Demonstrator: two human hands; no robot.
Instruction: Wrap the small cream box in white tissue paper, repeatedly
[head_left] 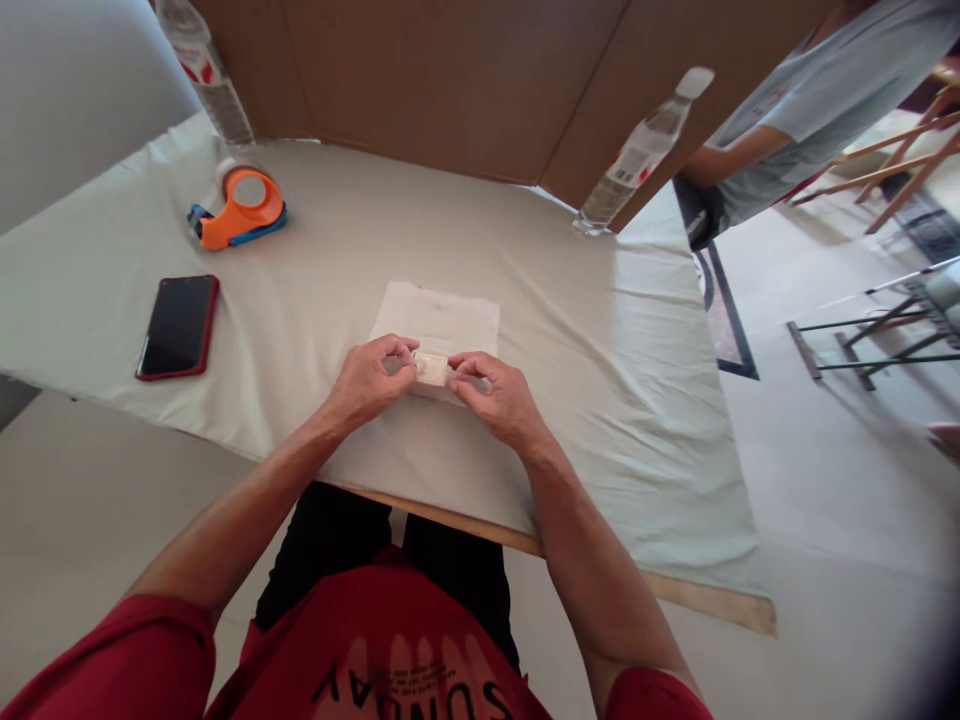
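Note:
A small pale rectangular block (431, 368) is held between my two hands, over the near part of a white paper sheet (442, 312). My left hand (375, 378) pinches its left end with thumb and forefinger. At the right end, the fingertips of my right hand (495, 392) close on it in the same way. The sheet lies flat on the cloth-covered table; its near edge is partly hidden by my hands. What the block is made of is too small to tell.
Left on the table (570, 440) lie a phone (178, 327) and an orange tape dispenser (244, 208). Two plastic bottles (206, 80) (634, 160) stand against a brown cardboard panel (450, 80). A person (795, 120) stands beyond the right side, near a folding stool (900, 320).

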